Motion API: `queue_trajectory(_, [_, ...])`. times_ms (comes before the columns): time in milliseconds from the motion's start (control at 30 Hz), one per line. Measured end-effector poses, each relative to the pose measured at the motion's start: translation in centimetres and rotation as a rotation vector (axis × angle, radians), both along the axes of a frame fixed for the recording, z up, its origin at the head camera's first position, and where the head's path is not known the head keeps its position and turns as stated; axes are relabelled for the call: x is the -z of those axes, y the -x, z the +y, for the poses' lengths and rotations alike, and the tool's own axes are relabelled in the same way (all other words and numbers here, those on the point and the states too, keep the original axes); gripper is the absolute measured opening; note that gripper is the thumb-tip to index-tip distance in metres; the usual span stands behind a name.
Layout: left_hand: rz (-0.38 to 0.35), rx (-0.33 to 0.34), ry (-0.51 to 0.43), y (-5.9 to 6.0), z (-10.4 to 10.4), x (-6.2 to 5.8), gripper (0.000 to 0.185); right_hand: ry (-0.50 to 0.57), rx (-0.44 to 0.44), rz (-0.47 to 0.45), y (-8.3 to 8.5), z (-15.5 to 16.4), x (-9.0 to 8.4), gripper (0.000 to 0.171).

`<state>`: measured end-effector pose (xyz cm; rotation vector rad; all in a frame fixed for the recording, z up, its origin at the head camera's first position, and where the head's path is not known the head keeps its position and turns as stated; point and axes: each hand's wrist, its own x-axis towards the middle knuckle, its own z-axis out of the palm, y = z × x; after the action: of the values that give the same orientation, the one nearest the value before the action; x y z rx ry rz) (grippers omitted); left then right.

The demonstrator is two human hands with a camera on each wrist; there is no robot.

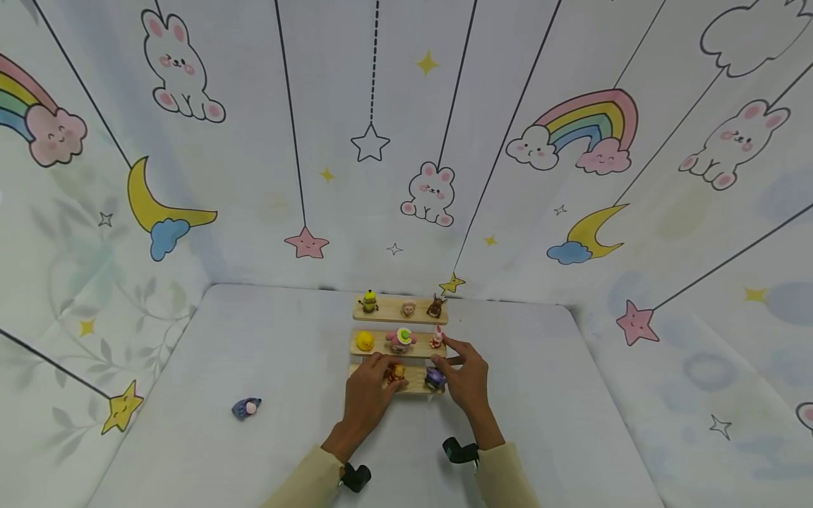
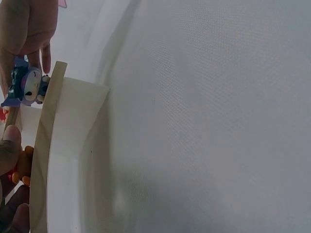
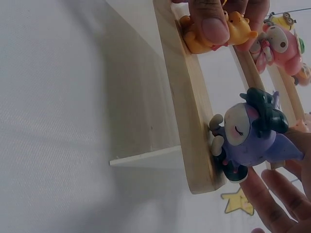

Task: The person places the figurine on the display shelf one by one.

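My left hand (image 1: 367, 396) pinches a small orange bear figurine (image 3: 194, 42) between thumb and fingers, at the front tier of a wooden display stand (image 1: 416, 386). A purple-hooded figurine (image 3: 252, 141) with a pale face and a dark green piece on its head sits near that tier's right end. Beside it is my right hand (image 1: 470, 377), its fingers (image 3: 265, 201) extended and spread behind the figurine, close to its hood. A white-and-red rabbit figurine (image 1: 437, 339) on the middle tier lies near the right fingertips.
The middle tier also carries a yellow figurine (image 1: 365, 341) and a pink one (image 1: 401, 340). On the back tier stand a yellow-green figurine (image 1: 369, 303), a pale head-shaped one (image 1: 408, 308) and a brown one (image 1: 435, 307). A blue figurine (image 1: 246, 408) lies on the white table at left.
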<state>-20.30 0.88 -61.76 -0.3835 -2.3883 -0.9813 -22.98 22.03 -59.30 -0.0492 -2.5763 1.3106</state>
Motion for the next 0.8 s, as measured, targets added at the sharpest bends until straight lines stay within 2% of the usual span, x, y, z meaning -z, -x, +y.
queue_trajectory(367, [-0.037, 0.011, 0.006, -0.4, -1.0, -0.1, 0.052, 0.009, -0.010, 0.012, 0.0, 0.0, 0.0, 0.048])
queue_trajectory(633, [-0.041, -0.012, 0.020, -1.2, -2.7, -0.8, 0.053, 0.011, -0.016, 0.034, 0.0, 0.1, 0.0, 0.050])
queue_trajectory(800, [-0.022, -0.028, 0.046, -1.7, -4.1, -0.6, 0.056, -0.005, -0.009, 0.025, -0.1, 0.0, 0.0, 0.050])
